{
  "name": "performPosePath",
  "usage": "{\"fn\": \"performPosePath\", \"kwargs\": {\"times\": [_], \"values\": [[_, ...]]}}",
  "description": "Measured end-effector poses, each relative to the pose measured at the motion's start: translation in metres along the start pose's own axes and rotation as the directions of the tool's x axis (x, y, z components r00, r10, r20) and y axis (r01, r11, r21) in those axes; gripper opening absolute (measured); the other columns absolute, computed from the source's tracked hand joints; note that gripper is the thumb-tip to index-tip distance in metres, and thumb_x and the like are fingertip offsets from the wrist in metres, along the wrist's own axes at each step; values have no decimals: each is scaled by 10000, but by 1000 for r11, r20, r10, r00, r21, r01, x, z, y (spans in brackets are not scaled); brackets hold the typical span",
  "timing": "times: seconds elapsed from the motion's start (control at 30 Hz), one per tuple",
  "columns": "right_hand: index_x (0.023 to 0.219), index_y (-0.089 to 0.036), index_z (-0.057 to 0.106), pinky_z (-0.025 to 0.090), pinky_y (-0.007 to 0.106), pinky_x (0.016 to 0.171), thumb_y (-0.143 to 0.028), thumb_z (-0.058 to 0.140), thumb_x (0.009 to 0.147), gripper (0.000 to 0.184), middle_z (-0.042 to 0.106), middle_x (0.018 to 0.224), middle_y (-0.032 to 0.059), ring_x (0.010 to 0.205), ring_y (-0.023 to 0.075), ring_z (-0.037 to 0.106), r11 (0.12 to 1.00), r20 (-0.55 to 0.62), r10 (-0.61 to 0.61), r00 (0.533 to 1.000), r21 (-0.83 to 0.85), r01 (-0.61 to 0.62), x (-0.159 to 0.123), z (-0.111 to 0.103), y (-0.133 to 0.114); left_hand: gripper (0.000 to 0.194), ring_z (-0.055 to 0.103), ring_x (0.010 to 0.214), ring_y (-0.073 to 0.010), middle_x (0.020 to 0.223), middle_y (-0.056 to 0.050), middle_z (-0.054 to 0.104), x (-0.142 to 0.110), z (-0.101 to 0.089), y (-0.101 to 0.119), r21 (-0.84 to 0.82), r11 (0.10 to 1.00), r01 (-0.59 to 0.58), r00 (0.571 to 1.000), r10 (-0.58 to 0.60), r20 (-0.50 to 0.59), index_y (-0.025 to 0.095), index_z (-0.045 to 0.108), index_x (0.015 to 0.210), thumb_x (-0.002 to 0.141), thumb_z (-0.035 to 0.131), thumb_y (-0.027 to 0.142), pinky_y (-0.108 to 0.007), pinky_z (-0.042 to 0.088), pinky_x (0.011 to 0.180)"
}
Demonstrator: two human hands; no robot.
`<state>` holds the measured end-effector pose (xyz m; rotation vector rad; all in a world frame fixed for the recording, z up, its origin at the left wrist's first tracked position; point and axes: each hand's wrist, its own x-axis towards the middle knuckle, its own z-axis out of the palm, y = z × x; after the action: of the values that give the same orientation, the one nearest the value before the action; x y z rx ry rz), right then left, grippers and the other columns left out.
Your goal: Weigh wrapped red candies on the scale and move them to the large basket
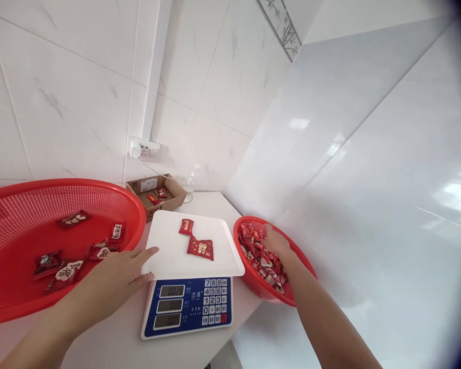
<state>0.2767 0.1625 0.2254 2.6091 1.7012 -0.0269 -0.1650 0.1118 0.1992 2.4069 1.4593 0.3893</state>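
Left hand (109,279): released, palm down, fingers spread, holding nothing, positioned just beside the white weighing platform (165,256) of the electronic scale (188,307). Right hand (277,243): lowered into the small red basket (249,219) at 3 o'clock from the platform, fingers among loose red candy sachets (261,261); grip status cannot be determined. Two red sachets (195,238) lie on the platform, at its 12 o'clock side. Large red basket (126,205), at 9 o'clock, contains several sachets (67,271). Cardboard tray (165,205), at 11 o'clock, contains more sachets (155,197).
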Motion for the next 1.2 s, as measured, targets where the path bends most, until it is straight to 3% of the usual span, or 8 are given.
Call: {"fn": "performPosePath", "kwargs": {"times": [0.13,0.33,0.43,0.57,0.73,0.87,1.0,1.2], "values": [[1249,-216,454,438,281,854,-247,519,846,409,618,1219,71,1082,203,590,956,-72,-229,971,169,238,-8,-16,-47,523,536,1217,-324,1341,-97,575,1,-2,3,2,1000,12,1000,-12,8,226,457,1381,892,385,394,-486,447,979],[1199,-272,546,444,284,870,-265,665,747,468,599,1252,18,1041,190,596,798,-72,-510,857,331,503,-34,-18,-120,532,514,1241,-323,1376,-102,540,0,-9,10,39,998,40,998,-42,49,225,427,1399,907,356,413,-510,427,997],[1204,-259,560,468,310,840,-321,652,777,441,561,1307,48,996,190,608,749,-81,-546,834,399,529,-48,-20,-141,534,506,1248,-319,1388,-102,528,-1,-10,10,30,998,51,996,-53,69,230,415,1405,909,354,419,-511,421,1000],[1084,-242,613,499,297,751,-336,589,830,272,661,1114,25,807,142,631,590,-98,-575,812,638,495,-66,-16,-163,523,504,1252,-308,1391,-95,527,-2,-9,9,30,999,44,997,-45,67,231,421,1399,910,356,405,-495,418,1008],[1114,-205,602,459,308,921,-309,527,866,279,655,1143,58,1017,146,609,401,-176,-591,787,783,476,-76,-1,-185,515,509,1247,-301,1380,-85,540,-3,-11,11,32,999,44,997,-45,59,237,439,1387,909,365,415,-461,431,1002],[1175,-229,581,457,343,948,-302,509,860,331,609,1247,59,1105,168,576,465,-239,-516,822,728,503,-73,1,-170,512,518,1235,-305,1368,-73,550,-4,-12,9,-4,999,45,997,-44,60,282,428,1389,909,369,450,-468,449,976],[1184,-244,591,438,373,989,-318,511,841,360,603,1266,50,1137,193,563,604,-303,-356,884,647,465,-73,-1,-112,522,540,1199,-312,1358,-67,556,-3,-10,6,-51,997,50,997,-47,61,307,406,1399,904,372,469,-484,447,970],[1327,-240,509,387,417,1036,-392,479,860,492,524,1373,63,1248,278,487,906,-26,-63,998,418,68,-89,20,-6,530,492,1240,-318,1396,-49,518,-1,-12,10,-16,999,46,995,-44,91,332,342,1434,917,348,448,-514,403,1001]]}}
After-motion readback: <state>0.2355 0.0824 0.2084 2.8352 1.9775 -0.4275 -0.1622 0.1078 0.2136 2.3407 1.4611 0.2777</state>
